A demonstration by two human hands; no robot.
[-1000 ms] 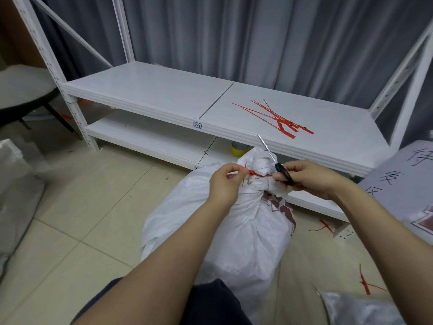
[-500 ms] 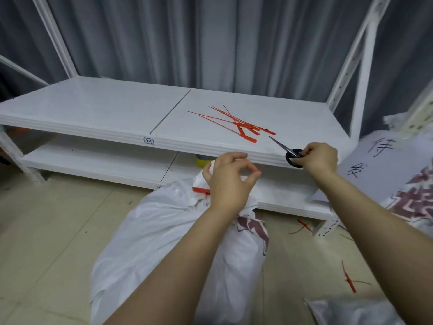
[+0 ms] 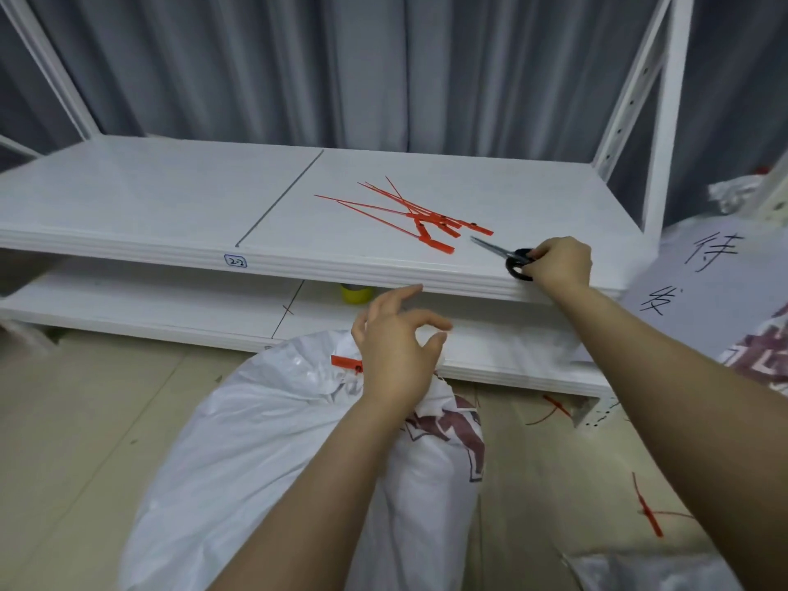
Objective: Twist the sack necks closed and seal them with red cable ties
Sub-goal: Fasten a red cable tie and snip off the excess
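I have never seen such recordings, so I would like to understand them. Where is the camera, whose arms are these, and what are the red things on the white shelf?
There is no machine here. The two bare arms belong to a person, and every picture comes from one camera worn on that person's head, looking forward and down. On the white shelf lies a loose pile of red cable ties. The right hand grips black-handled scissors at the shelf's front edge. The left hand is above the neck of a white sack on the floor, fingers loose, holding nothing. One red tie is already on that neck. Red cut-off pieces lie on the floor.
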